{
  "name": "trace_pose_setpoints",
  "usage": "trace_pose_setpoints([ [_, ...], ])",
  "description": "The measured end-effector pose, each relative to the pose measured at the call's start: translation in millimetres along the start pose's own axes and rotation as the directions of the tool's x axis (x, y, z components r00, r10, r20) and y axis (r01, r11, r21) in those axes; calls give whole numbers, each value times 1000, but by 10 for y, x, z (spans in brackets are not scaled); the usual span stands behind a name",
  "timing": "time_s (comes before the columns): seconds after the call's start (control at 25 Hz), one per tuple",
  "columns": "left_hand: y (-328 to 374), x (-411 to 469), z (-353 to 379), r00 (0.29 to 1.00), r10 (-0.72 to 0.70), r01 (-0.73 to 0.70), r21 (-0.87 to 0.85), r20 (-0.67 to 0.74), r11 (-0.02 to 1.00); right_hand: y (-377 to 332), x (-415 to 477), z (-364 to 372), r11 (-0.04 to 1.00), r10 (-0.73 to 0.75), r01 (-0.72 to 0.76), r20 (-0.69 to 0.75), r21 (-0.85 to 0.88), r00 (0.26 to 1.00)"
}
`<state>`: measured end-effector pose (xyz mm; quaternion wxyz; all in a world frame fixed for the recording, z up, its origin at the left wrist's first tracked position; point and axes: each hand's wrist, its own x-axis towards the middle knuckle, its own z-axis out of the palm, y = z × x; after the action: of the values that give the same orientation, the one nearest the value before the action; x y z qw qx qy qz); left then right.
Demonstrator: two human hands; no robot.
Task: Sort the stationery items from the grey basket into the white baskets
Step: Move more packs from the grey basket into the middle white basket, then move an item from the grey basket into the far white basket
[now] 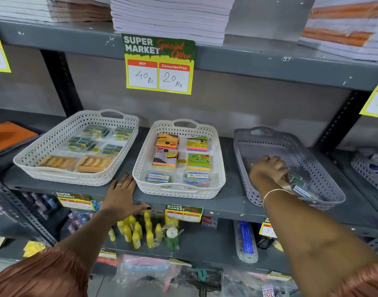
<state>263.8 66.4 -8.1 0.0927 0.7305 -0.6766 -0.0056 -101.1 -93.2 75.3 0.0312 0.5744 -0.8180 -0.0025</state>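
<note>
Grey basket [269, 144] | R hand [267, 171] grip closed on small pkts [296, 179], prob. several | L hand [124, 195] flat, empty, on shelf [231, 200] | risk: loose pkt drops in transit.

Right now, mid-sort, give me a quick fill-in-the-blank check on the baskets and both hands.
1. The right hand reaches into the ____ basket.
2. The left hand lies flat on the ____, between the two white baskets.
3. The sticky-note pads sit in the ____ basket of the three.
4. The sign shows a discounted price of ____ Rs.

Missing: grey; shelf; middle; 20
</note>
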Motion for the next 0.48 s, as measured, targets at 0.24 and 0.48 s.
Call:
trace_pose_setpoints([
  [0.24, -6, -2, -11, 1000, 10, -10, 16, 16, 1000, 220, 101, 123, 994, 105, -108, 136, 12, 985],
  [0.48, -21, 11, 3, 1000, 11, -11, 34, 16, 999, 269, 110, 189, 991, 114, -121, 104, 64, 988],
])
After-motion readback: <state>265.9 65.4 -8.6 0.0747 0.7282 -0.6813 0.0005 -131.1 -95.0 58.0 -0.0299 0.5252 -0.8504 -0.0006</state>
